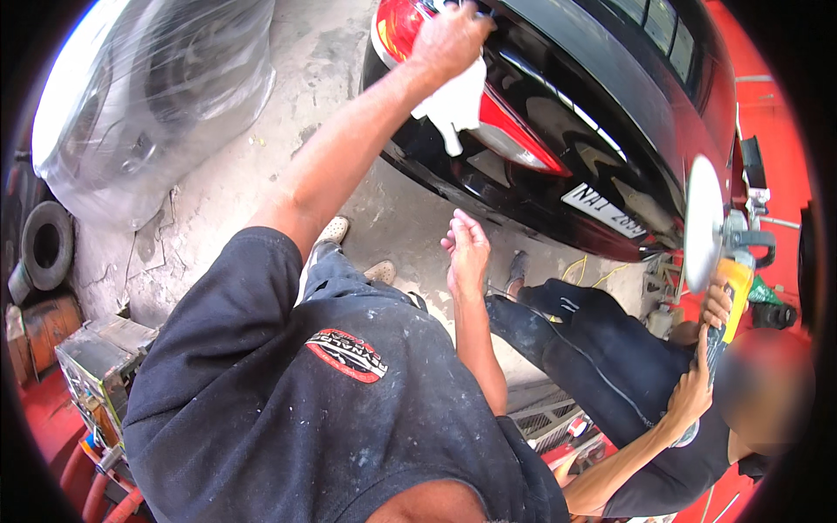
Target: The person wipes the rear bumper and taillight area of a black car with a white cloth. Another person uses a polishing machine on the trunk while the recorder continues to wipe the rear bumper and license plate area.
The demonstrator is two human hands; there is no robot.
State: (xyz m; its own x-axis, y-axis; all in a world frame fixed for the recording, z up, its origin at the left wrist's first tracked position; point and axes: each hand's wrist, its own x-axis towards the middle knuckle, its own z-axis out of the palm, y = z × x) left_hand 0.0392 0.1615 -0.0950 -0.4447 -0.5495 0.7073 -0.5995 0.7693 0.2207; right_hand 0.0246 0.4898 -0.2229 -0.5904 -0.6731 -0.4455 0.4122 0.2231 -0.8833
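My left hand [452, 42] is closed on a white cloth [457, 98], reaching out over the rear corner of a black car [558, 96]. The cloth hangs across the red and clear tail light [514, 131], hiding part of it. My right hand [469, 253] is held up in front of my body, below the car's bumper, its fingers loosely curled together. No object shows in it, and it touches nothing.
To the right, a co-worker in dark clothes holds a yellow polisher [737, 288] with a white round pad [704, 222] beside the car. A plastic-covered car [166, 96] stands at left. A tire [47, 246] and a worn metal box [105, 357] lie nearer on the left.
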